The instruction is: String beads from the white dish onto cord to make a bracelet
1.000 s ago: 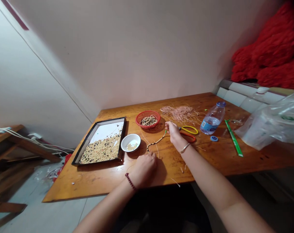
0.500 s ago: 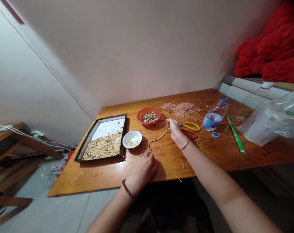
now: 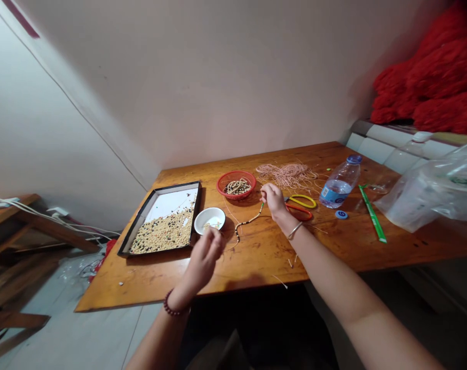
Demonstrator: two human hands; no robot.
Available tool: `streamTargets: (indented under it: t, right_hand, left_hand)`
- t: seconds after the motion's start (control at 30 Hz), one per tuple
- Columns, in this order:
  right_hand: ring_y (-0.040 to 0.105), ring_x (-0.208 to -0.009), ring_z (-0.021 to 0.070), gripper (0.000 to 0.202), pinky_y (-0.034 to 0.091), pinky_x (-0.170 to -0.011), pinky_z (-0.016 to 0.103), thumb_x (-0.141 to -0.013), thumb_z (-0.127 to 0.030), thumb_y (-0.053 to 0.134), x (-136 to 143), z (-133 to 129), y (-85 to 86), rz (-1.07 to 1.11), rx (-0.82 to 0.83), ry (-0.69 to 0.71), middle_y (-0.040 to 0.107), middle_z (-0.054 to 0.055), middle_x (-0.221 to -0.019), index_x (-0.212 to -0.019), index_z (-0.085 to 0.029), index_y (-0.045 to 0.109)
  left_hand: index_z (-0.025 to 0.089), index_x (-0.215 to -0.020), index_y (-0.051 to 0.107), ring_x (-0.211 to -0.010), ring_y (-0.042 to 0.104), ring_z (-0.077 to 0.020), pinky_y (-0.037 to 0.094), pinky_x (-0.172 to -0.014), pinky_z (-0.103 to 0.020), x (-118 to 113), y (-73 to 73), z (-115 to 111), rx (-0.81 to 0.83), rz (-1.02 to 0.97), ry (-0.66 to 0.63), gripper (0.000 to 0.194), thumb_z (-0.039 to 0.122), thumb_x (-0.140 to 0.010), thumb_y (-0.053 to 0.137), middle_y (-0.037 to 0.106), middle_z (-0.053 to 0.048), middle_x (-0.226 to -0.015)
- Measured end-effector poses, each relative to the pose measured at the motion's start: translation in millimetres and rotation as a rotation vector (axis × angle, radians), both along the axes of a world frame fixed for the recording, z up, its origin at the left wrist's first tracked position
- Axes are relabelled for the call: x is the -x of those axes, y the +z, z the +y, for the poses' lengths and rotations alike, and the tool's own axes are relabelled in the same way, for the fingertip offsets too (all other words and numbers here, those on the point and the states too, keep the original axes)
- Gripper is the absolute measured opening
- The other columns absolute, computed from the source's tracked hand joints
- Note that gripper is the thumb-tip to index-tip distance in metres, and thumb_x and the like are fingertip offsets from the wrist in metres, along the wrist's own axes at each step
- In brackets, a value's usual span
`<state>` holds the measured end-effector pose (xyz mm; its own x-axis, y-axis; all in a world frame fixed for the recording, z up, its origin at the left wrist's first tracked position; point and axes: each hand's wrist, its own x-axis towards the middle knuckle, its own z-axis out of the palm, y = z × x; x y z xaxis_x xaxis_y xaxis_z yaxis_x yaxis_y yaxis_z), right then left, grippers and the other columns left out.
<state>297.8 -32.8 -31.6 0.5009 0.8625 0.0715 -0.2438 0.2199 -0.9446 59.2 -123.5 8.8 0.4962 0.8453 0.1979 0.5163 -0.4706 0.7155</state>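
Observation:
My right hand is closed in a pinch on one end of a beaded string, near a small green piece. The string curves over the table, pale beads nearer that hand and dark ones at its lower end. From there a thin cord trails towards my left hand, whose fingers are pinched together, apparently on the cord; its tip is too small to see. That hand is raised just in front of a white bowl with a few beads. Scissors with yellow and orange handles lie beside my right hand.
A black-edged tray of beads stands left. Behind are a red basket of beaded strings and a pile of pink cord. To the right are a water bottle, a blue cap, a green packet and a plastic bag.
My left hand has lifted off the lower end of the beaded string and moved left and up, towards the white bowl. My right hand has stayed nearly in place, still pinching the string.

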Motion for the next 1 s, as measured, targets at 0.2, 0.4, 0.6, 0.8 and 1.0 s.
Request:
streamTargets:
  t: [0.2,0.4,0.6,0.8,1.0]
  right_hand:
    - [0.014,-0.040,0.0043,0.017,0.008,-0.040,0.021,-0.069,-0.030,0.060,5.4,-16.2,12.7,0.105,-0.034,0.480,0.025,-0.011,-0.052,-0.069,-0.020,0.046]
    - [0.039,-0.051,0.0063,0.020,0.030,-0.048,0.019,-0.069,-0.033,0.062,11.2,-25.4,17.0,-0.036,-0.022,0.603,0.046,-0.005,-0.059,-0.067,-0.018,0.049]
    - [0.022,-0.043,0.0047,0.021,0.014,-0.042,0.020,-0.072,-0.036,0.061,17.8,-28.3,18.4,-0.088,-0.012,0.661,0.035,-0.009,-0.054,-0.070,-0.019,0.050]
    - [0.024,-0.045,0.0061,0.023,0.015,-0.043,0.022,-0.071,-0.040,0.063,21.9,-27.0,18.0,-0.154,-0.005,0.685,0.036,-0.007,-0.051,-0.075,-0.017,0.063]
    - [0.027,-0.042,0.0049,0.031,0.015,-0.042,0.022,-0.070,-0.046,0.064,20.8,-26.1,19.2,-0.164,0.023,0.675,0.041,-0.005,-0.053,-0.073,-0.016,0.068]
  left_hand:
    - [0.024,-0.083,0.038,-0.045,0.027,-0.0083,0.023,-0.039,-0.020,-12.0,73.3,15.8,0.104,-0.692,-0.039,0.015,0.032,-0.091,0.047,0.029,0.007,-0.054]
    - [0.023,-0.083,0.039,-0.044,0.030,-0.0053,0.026,-0.039,-0.016,-55.6,125.3,39.9,-0.075,-0.861,-0.232,0.015,0.027,-0.089,0.053,0.032,0.007,-0.057]
    - [0.021,-0.085,0.042,-0.043,0.036,-0.0040,0.027,-0.039,-0.015,-100.2,154.0,54.6,-0.076,-0.801,-0.311,0.009,0.023,-0.091,0.049,0.037,0.007,-0.058]
    - [0.021,-0.084,0.040,-0.046,0.039,-0.0037,0.031,-0.042,-0.014,-127.1,156.5,72.8,-0.071,-0.717,-0.325,0.010,0.021,-0.093,0.045,0.038,0.007,-0.058]
    - [0.021,-0.082,0.038,-0.047,0.040,-0.0046,0.034,-0.045,-0.015,-125.6,143.1,121.9,-0.115,-0.685,-0.152,0.012,0.020,-0.094,0.042,0.042,0.007,-0.058]
